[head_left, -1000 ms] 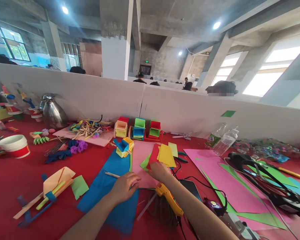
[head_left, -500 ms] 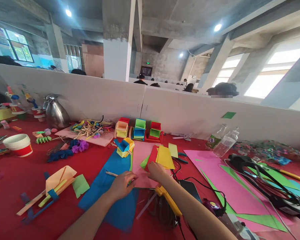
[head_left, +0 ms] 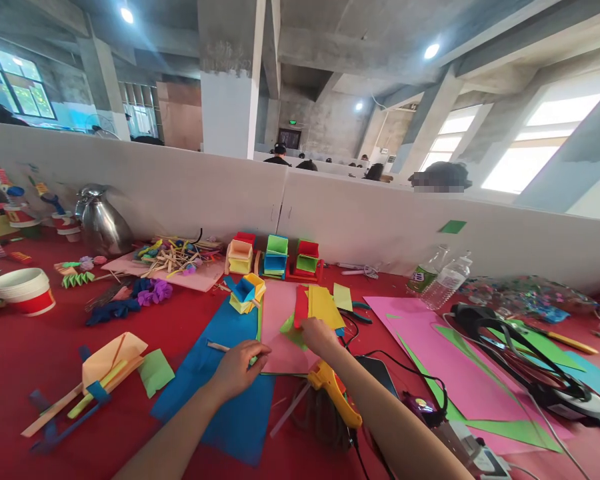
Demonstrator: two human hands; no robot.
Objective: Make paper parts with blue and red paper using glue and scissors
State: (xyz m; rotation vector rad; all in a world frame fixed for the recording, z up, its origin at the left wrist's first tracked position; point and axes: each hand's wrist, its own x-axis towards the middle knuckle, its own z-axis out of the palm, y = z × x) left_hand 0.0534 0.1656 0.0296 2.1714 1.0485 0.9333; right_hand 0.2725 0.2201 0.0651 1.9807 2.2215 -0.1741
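Note:
My left hand (head_left: 241, 368), fingers curled, is closed over the blue paper (head_left: 240, 417). A thin wooden stick (head_left: 217, 346) juts out on its left side, and a small pale-green bit shows by the fingertips. My right hand (head_left: 321, 339) pinches the lower end of a piece of red paper (head_left: 301, 303). Beside that lie yellow sheets (head_left: 325, 308) and a green piece (head_left: 288, 325), on top of a pink sheet (head_left: 277, 303). An open paper box in yellow and blue (head_left: 247, 292) stands beyond my left hand. Under my right forearm sits a yellow glue gun (head_left: 335, 390).
Three coloured paper boxes (head_left: 276, 257) stand along the white partition (head_left: 205, 193). A steel jug (head_left: 103, 220), a paper cup (head_left: 27, 293) and a heap of sticks (head_left: 177, 257) are to the left. Bottles (head_left: 447, 281), pink sheets (head_left: 440, 360) and a black headband device (head_left: 510, 353) are on the right.
My right hand has shifted slightly and the red paper has turned more upright, showing apart from the yellow sheets. My left hand keeps its curl. The whole view has shifted a little.

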